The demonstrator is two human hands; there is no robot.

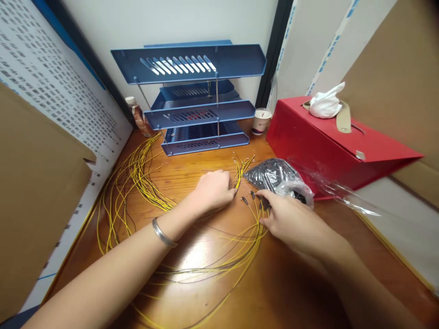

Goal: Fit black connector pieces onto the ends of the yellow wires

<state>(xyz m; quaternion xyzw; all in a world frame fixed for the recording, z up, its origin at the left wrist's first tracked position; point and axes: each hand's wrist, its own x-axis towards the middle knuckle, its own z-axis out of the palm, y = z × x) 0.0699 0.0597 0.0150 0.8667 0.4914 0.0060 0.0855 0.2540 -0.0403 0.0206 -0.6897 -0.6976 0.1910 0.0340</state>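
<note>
My left hand (215, 189) is closed around a bundle of thin yellow wires (239, 173), their bare-looking tips fanning out beyond the fingers. Across the wood tabletop, my right hand (293, 221) curls its thumb and forefinger about the ends of other yellow wires (256, 233). Small black connectors (244, 201) cap these ends, and a few stick out beside the fingertips. What lies under the right palm is hidden. Just beyond that hand, a clear plastic bag (269, 173) full of small black parts lies with its opening towards me.
A long coil of yellow and dark wires (137, 178) spreads over the left. Behind stand a blue tiered file tray (192, 114), a bottle (137, 116) and a paper cup (261, 121). A red box (315, 146) with crumpled tissue (325, 103) sits right. Cardboard (37, 201) borders the left.
</note>
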